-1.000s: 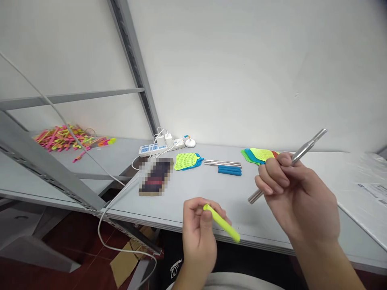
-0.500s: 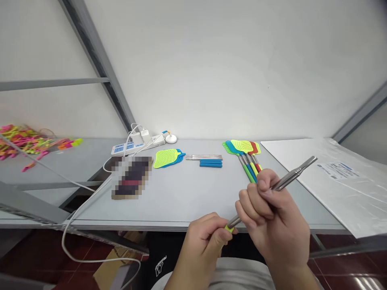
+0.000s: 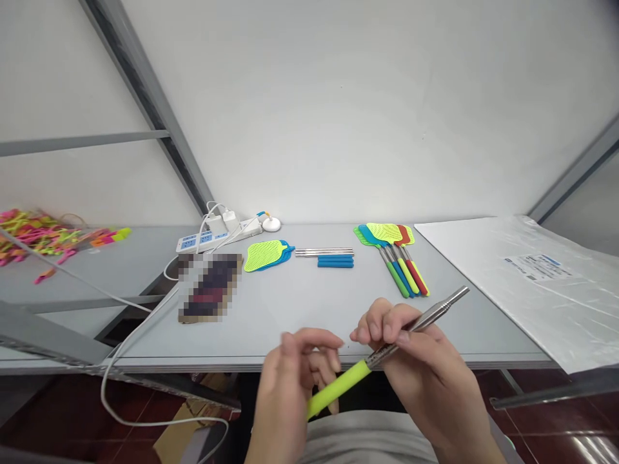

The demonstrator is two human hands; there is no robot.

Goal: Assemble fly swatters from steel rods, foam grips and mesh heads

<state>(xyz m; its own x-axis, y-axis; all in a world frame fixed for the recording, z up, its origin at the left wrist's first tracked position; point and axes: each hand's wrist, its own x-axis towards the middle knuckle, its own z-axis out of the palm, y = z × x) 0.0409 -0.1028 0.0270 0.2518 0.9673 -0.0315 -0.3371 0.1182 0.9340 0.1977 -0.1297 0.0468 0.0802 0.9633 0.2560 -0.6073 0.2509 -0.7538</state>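
My right hand [image 3: 420, 367] grips a silver telescopic rod [image 3: 438, 308] between thumb and fingers; it points up to the right. A yellow-green handle grip [image 3: 338, 388] sleeves the rod's lower end. My left hand [image 3: 294, 380] is loosened around that grip's low end, fingers curved and apart; whether its palm touches the grip, I cannot tell. Beyond my right hand lie several assembled fly swatters [image 3: 394, 258] with coloured handles. Mid-table are swatter heads [image 3: 265, 254], yellow-green over blue, beside bare metal rods [image 3: 324, 252] and blue handle grips [image 3: 335, 261].
A power strip [image 3: 203, 240] with plugs and white cables stands at the back left, near a pixelated object [image 3: 213, 290]. Colourful pieces [image 3: 53, 238] are heaped far left. A white wrapped package [image 3: 512, 283] covers the right side. The grey table's [image 3: 285, 309] front edge runs before me.
My left hand has let go its pinch on the yellow-green grip, moving left with its fingers opening. My right hand has lowered the rod, and more of the grip shows.
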